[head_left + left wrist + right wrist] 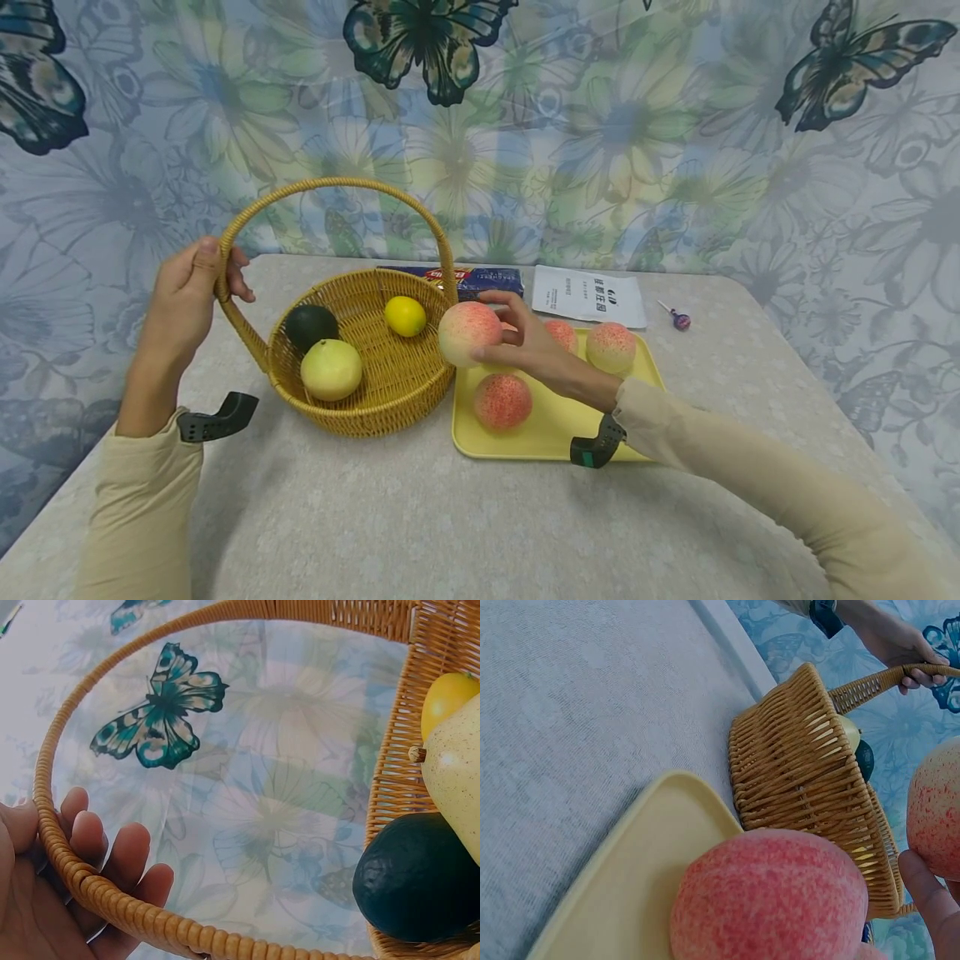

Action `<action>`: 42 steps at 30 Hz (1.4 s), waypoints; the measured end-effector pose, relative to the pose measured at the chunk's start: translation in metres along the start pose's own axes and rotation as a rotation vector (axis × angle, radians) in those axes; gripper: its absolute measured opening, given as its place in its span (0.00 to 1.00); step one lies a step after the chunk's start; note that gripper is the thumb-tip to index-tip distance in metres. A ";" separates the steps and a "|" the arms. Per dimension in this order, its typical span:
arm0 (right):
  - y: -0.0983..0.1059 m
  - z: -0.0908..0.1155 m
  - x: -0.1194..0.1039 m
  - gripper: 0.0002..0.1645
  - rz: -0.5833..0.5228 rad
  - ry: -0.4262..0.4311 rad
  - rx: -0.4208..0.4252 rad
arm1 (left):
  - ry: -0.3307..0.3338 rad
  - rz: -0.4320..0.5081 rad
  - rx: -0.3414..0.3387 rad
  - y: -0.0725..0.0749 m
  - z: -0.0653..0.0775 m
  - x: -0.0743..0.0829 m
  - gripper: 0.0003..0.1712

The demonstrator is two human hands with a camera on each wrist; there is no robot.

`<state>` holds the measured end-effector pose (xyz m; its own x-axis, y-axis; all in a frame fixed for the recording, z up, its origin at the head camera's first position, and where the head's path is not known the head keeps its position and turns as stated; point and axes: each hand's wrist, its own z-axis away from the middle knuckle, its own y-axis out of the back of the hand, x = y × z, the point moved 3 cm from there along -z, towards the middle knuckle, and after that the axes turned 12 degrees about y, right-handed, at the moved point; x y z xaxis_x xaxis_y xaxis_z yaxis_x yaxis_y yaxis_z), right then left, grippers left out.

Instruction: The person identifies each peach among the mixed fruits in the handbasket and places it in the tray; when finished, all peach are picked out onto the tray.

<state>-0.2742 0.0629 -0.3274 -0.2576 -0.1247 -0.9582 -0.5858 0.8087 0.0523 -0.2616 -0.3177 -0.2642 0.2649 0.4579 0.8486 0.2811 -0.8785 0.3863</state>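
Observation:
My left hand grips the left side of the wicker basket's arched handle, its fingers curled round it. Inside the wicker basket lie a dark green avocado-like fruit, a pale yellow-green round fruit with a short stem and a lemon. With thumb and fingers my right hand holds a pink and cream peach at the basket's right rim, above the left edge of the yellow tray. A redder peach sits on the tray below that hand.
More peaches lie toward the back of the tray, partly behind the right hand. Behind it are a blue box and a white packet. A lollipop lies to the right. A butterfly-patterned curtain hangs behind the table.

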 end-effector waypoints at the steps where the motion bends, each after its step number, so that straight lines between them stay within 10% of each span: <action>1: 0.001 0.002 0.000 0.45 0.000 0.000 0.001 | 0.000 0.002 0.000 0.000 0.000 0.000 0.24; 23: 0.037 0.037 0.001 0.41 0.171 -0.016 -0.106 | 0.010 0.003 -0.001 0.000 0.000 -0.001 0.24; 42: 0.073 0.071 0.006 0.41 0.219 -0.048 -0.025 | 0.009 0.034 0.002 -0.001 -0.001 -0.001 0.23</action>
<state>-0.2637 0.1617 -0.3492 -0.3440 0.0808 -0.9355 -0.5386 0.7991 0.2670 -0.2629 -0.3178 -0.2649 0.2662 0.4268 0.8643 0.2742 -0.8931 0.3566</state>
